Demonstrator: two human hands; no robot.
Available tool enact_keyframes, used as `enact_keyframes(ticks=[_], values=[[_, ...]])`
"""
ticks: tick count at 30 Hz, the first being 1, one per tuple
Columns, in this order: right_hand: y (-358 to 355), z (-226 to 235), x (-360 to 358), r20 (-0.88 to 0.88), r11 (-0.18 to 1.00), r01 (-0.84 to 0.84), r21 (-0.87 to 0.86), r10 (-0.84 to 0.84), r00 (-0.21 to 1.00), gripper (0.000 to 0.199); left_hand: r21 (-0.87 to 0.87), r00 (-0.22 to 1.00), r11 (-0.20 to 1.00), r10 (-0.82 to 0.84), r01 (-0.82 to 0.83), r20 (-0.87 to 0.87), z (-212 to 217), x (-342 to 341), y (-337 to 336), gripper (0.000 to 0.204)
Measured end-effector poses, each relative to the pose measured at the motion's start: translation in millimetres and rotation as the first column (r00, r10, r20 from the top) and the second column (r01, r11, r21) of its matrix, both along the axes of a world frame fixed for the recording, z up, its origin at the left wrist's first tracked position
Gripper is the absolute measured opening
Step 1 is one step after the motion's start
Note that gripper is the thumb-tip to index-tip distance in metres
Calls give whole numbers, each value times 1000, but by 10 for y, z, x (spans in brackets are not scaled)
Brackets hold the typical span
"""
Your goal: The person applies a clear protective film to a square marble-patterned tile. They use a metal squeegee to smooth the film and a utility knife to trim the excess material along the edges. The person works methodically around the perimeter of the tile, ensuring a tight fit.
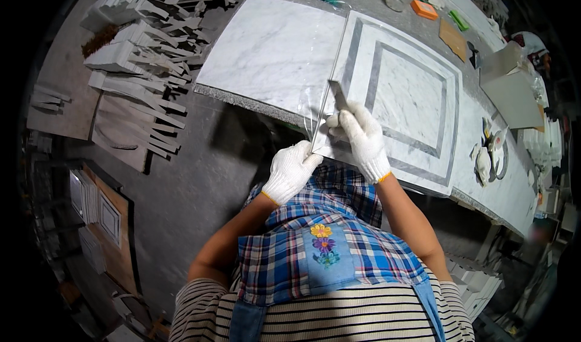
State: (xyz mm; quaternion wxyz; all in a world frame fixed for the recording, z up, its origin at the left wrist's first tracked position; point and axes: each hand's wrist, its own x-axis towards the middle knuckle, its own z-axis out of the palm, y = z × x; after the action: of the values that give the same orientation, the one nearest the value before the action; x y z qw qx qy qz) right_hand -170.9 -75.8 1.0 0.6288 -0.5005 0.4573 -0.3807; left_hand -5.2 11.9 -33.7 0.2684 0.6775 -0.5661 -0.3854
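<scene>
Centre of frame: left hand point(290, 171) in white knit glove, closed in a grip on the near corner of a clear plastic film point(311, 109), pinched at the lower edge of the slab. Right hand point(362, 137), also gloved, closed in a grip around a flat grey metal blade point(338, 95), held tilted with its tip pointing to the upper part of the frame. Blade resting on the left border of a white marble panel with grey square inlay bands point(411, 100), right of centre. Film lying along the seam between that panel and a plain white marble slab point(272, 51) at upper centre, wrinkled and partly lifted near the hands. Both slabs lying flat on a grey speckled worktop point(242, 97) running from upper centre to the right edge. Upper right of frame: orange block point(425, 9), green object point(459, 20), brown pad point(452, 38), grey box point(511, 88). Right of frame, on the worktop: roll of tape with crumpled white pieces point(493, 154). Upper left of frame: stacked cut stone strips point(145, 57) on the floor. Lower left: framed tile samples point(100, 206) on a board. Lower centre: plaid apron with embroidered flowers point(322, 245) over a striped shirt.
</scene>
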Motion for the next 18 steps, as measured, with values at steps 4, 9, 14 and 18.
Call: enact_keyframes(ticks=[4,9,14,18], values=[[-118,29,0,22,999,16,-46,-15,1000,29,-31,999,999,-10,11,35,-13,9,11,30],[34,-142,-61,-207,971,-186,-151,153,966,27,-65,996,997,27,-33,-83,-19,-26,10,31],[172,156,-271,-124,999,42,-27,-45,991,32,8,1000,1000,-13,13,1,31,6,4,32],[292,39,-597,-513,964,29,-265,-166,842,29,-6,1000,1000,-2,2,-6,18,-2,11,33]])
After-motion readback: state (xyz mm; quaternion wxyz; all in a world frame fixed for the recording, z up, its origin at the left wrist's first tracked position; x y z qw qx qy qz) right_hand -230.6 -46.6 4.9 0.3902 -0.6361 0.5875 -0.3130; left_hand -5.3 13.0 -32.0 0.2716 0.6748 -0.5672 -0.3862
